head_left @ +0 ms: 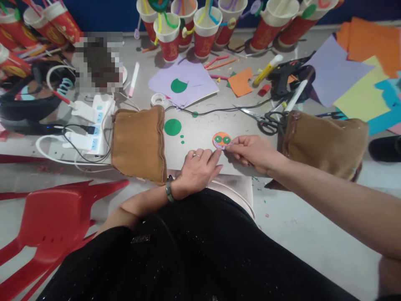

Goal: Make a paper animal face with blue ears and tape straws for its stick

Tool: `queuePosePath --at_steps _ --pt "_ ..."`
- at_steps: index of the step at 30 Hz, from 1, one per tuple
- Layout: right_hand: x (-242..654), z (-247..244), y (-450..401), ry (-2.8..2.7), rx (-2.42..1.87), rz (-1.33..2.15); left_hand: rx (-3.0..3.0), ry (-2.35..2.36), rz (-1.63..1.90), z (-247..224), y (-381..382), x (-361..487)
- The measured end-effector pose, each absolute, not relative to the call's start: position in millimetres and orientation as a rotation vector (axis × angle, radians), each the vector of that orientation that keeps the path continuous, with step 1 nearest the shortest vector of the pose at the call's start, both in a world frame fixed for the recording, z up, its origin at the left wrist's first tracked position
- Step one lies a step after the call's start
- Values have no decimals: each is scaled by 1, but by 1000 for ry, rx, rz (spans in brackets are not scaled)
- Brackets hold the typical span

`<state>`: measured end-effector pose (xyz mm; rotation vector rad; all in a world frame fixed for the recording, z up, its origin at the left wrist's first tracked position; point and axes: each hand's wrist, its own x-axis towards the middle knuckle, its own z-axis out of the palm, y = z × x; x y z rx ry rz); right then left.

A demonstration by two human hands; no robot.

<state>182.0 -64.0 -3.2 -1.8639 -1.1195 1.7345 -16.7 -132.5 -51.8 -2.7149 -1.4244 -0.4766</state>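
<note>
An orange paper disc (222,134) lies in front of me, bearing two green paper ovals with small pale marks. Across its lower part runs a purple patterned paper strip (219,146). At the disc's lower right edge, my right hand (250,152) is closed in a pinch, thumb and forefinger pressed together there. My left hand (200,169) rests by the table's front edge with fingers bent and thumb and forefinger apart; its forefinger reaches the disc's lower edge. Left of the disc are a larger green paper circle (172,127) and small green dots (182,139).
Brown cloth-covered blocks (138,144) flank the work area, with another (326,144) at right. Scissors (266,120) lie beyond my right hand. Red paper cups (169,44) line the back. A power strip (100,125) with cables sits left, near a red chair (56,217).
</note>
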Motion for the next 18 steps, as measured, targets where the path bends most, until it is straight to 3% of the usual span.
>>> queuePosePath --at_steps 18 --pt "180 -1 -63 -1094 -1911 1745 -2735 -1468 -388 -48 -132 -15"
